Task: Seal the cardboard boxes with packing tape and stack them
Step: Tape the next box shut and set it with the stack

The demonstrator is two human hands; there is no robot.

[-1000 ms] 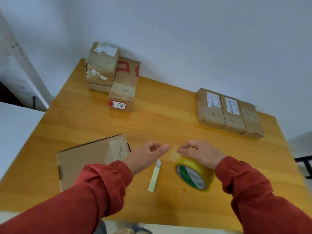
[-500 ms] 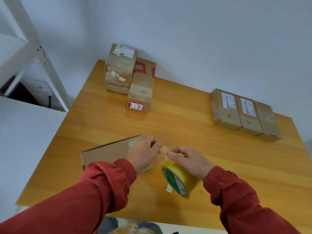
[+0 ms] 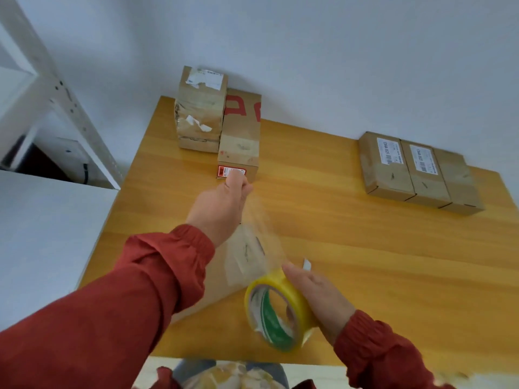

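While the strip is being drawn out, the job is to keep it taut and flat so it lands on the carton without creasing. Farthest left and at the back of the bench (image 3: 351,248) stands a pile of worn boxes (image 3: 200,113), with a red-printed box (image 3: 241,136) touching its right side; these look already closed, though their seams are too small to judge. Nearer, the flat box (image 3: 224,279) to be sealed lies at the front left, partly hidden under the red sleeve. The left hand (image 3: 222,206) is stretched forward above it, fingertips pinched together on the free end of the clear tape strip (image 3: 259,228), which runs back in a blurred band to the tape roll (image 3: 276,307). The right hand (image 3: 317,296) wraps the yellow roll from the right, fingers curled round its rim (how far they reach into the core is hidden).

To do this well, I would judge that the roll should turn freely but under slight drag, the strip be lowered along the seam from the far end, and the pinch held until the tape is pressed down. A small white tool (image 3: 306,263), probably a cutter, lies just beyond the right hand. Three labelled boxes (image 3: 415,169) sit side by side at the far right.
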